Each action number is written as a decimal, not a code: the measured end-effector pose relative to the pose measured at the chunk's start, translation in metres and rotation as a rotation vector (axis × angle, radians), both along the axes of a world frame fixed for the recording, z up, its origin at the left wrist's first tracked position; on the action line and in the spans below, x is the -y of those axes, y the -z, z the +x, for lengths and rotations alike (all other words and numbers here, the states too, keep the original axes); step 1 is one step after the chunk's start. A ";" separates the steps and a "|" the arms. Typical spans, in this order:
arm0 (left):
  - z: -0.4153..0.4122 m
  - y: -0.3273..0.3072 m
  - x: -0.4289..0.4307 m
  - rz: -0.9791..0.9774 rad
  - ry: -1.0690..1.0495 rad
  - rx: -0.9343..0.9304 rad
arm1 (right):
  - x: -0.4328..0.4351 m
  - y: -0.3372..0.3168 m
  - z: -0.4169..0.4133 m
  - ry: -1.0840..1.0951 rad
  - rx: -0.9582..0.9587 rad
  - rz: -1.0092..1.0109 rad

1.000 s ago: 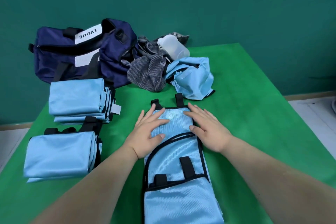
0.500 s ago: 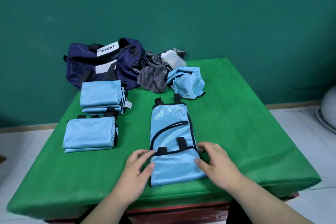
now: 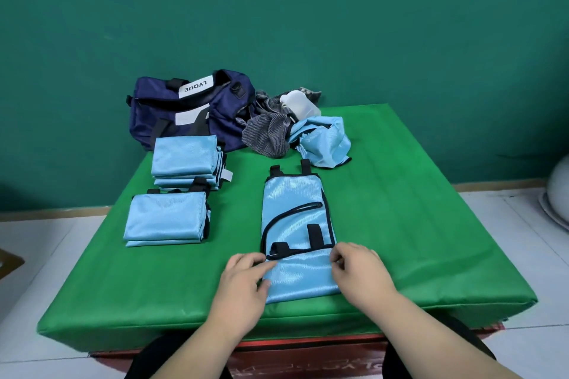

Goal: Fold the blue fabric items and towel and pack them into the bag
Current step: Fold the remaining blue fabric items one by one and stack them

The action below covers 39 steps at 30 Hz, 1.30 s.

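A long blue piece [image 3: 295,212] lies flat on the green table [image 3: 400,224], running from the middle toward the front edge, its two black loops pointing to the back. Black trim and two short black straps cross its lower half.

The left hand [image 3: 243,280] is at the piece's left edge near the front, with the forefinger on top by the trim and the thumb lower down, pinching the cloth between them. The right hand [image 3: 360,271] is at the right edge, level with the trim. Its fingers are curled in and seem to pinch the hem, though the fingertips are tucked out of sight.

Along the left edge sit two folded blue stacks, a near stack [image 3: 166,218] and a far stack [image 3: 184,157] just behind it. At the back left corner the navy bag [image 3: 160,120] stands against the wall. Beside it, along the back edge, the grey towel [image 3: 268,135] lies rumpled, touching a crumpled blue piece [image 3: 323,144] on its right. A white bottle [image 3: 297,103] rests behind them.
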State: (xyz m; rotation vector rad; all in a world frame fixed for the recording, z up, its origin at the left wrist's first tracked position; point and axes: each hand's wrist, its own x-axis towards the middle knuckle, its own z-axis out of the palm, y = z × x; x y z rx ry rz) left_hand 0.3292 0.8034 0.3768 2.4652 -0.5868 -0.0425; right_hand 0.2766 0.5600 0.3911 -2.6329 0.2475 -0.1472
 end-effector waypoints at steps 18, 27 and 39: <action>0.159 -0.053 0.058 -0.440 -0.109 -0.125 | 0.029 -0.032 0.141 0.180 0.302 0.479; 0.214 0.012 0.068 -0.034 -0.074 -0.068 | 0.051 0.015 0.202 0.082 0.018 0.228; 0.098 0.011 0.035 -0.206 0.055 -0.157 | 0.050 -0.002 0.095 -0.067 -0.125 0.368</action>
